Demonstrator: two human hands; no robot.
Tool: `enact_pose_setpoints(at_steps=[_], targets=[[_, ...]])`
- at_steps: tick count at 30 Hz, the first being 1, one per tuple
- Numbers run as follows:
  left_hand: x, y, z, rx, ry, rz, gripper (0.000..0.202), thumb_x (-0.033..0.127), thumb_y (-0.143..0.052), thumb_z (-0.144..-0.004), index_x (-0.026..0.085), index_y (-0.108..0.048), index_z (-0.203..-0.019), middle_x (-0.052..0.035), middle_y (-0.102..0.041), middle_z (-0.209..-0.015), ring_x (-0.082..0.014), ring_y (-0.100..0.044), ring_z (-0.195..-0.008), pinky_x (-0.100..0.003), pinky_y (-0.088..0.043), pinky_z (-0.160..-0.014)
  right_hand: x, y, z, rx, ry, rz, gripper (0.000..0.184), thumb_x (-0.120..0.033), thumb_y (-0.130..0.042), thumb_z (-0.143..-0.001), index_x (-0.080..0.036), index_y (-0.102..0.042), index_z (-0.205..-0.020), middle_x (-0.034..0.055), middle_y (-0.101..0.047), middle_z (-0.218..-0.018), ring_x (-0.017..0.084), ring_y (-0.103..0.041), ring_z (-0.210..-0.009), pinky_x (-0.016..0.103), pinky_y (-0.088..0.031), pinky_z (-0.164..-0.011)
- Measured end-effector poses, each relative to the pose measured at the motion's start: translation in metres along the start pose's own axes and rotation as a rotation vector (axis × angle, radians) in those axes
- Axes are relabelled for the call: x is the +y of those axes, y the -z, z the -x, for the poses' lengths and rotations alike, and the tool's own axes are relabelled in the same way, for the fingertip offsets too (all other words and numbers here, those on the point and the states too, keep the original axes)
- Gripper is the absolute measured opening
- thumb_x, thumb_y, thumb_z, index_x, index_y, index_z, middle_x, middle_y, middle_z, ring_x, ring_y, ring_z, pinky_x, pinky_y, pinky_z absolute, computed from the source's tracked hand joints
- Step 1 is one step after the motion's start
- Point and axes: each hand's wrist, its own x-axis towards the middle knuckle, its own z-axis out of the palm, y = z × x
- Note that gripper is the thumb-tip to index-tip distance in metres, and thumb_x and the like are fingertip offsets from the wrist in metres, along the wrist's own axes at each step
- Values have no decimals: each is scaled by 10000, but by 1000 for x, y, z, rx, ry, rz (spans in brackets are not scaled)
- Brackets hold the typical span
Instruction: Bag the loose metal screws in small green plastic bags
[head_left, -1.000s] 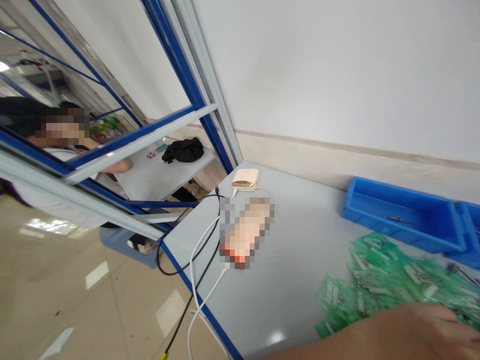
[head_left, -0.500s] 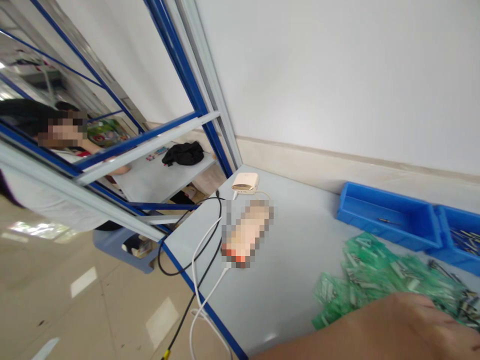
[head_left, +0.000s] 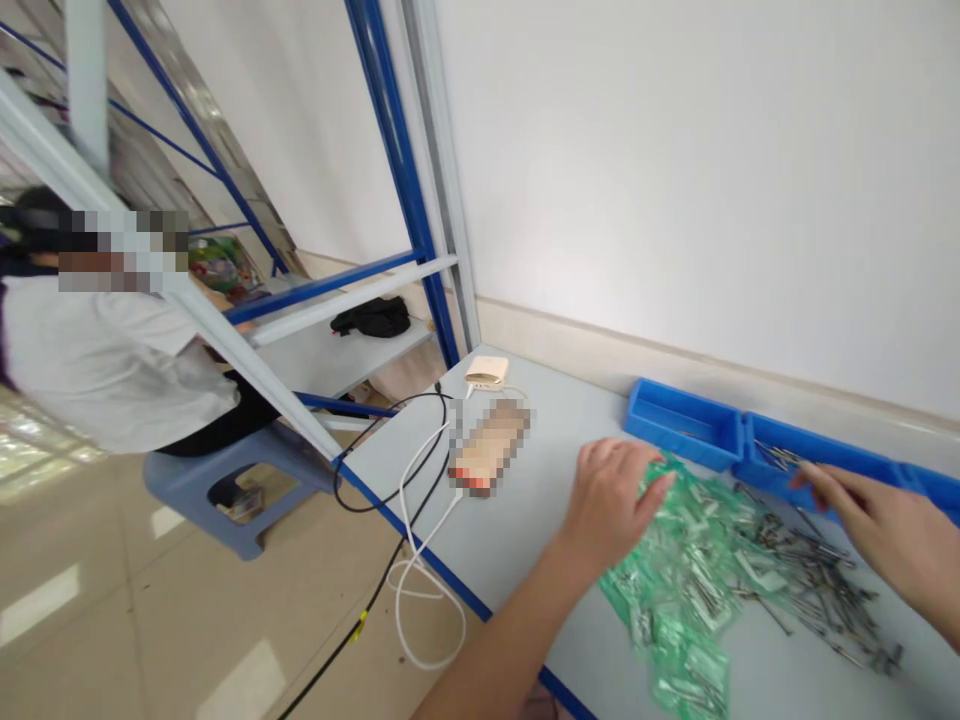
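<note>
A heap of small green plastic bags (head_left: 694,585) holding metal parts lies on the pale grey table (head_left: 525,520). My left hand (head_left: 611,500) rests at the heap's left edge, fingers apart, fingertips touching the bags. To the right of the bags lie several loose dark metal pins (head_left: 814,580). My right hand (head_left: 881,525) hovers over the pins, beside the middle blue bin (head_left: 810,460), fingers spread and holding nothing.
A row of blue bins (head_left: 682,425) stands along the wall. A blurred device (head_left: 487,448), a cream charger box (head_left: 486,371) and black and white cables (head_left: 409,500) sit at the table's left corner. Another person (head_left: 97,370) sits on a blue stool (head_left: 225,480) beyond a blue-framed shelf.
The view has swung right and pulled back. My left hand moved up onto the left edge of the green bags; my right hand has come into view over the pins.
</note>
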Motion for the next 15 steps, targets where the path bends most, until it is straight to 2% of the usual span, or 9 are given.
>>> enact_pose_setpoints(at_steps=[1, 4, 6, 8, 11, 15], targets=[[-6, 17, 10, 22, 24, -31, 318, 386, -331, -964, 178, -565, -1018, -46, -669, -1009, -185, -560, -963, -345, -398, -873, -8, 4, -13, -29, -16, 46, 471, -609, -404, -835, -269, -729, -827, 93, -685, -714, 208, -596, -534, 294, -345, -462], [-34, 64, 53, 46, 119, -216, 313, 352, -309, -967, 187, -546, -1086, -68, -644, -1091, -206, -532, -1031, -374, -376, -917, -29, 13, -27, 44, -4, 233, 432, -501, -405, -881, -216, -669, -1069, 133, -679, -882, 214, -599, -604, 296, -311, -492], [-56, 89, 85, 15, 198, -353, 318, 350, -325, -961, 188, -525, -1147, -78, -627, -1130, -216, -529, -1045, -375, -385, -909, -37, 16, -15, 154, 22, 274, 441, -480, -379, -897, -204, -610, -1153, 126, -657, -971, 208, -600, -652, 291, -317, -491], [-74, 107, 111, -13, 220, -467, 345, 363, -331, -956, 184, -510, -1190, -86, -626, -1130, -222, -536, -1042, -372, -399, -894, -36, 18, 10, 266, 12, 248, 462, -496, -313, -908, -215, -595, -1144, 104, -644, -985, 213, -606, -709, 288, -339, -475], [-90, 119, 132, -71, 190, -565, 387, 396, -323, -957, 177, -485, -1232, -93, -619, -1149, -225, -534, -1070, -376, -398, -910, -18, 19, 59, 319, 3, 173, 514, -561, -234, -885, -259, -609, -1066, 77, -650, -930, 227, -621, -728, 297, -386, -452], [-94, 114, 133, -76, 153, -636, 398, 398, -321, -959, 164, -474, -1243, -106, -613, -1167, -226, -529, -1104, -405, -352, -975, 23, 9, 126, 221, -7, 33, 429, -629, -326, -799, -357, -632, -930, 15, -692, -912, 207, -608, -529, 319, -431, -394]])
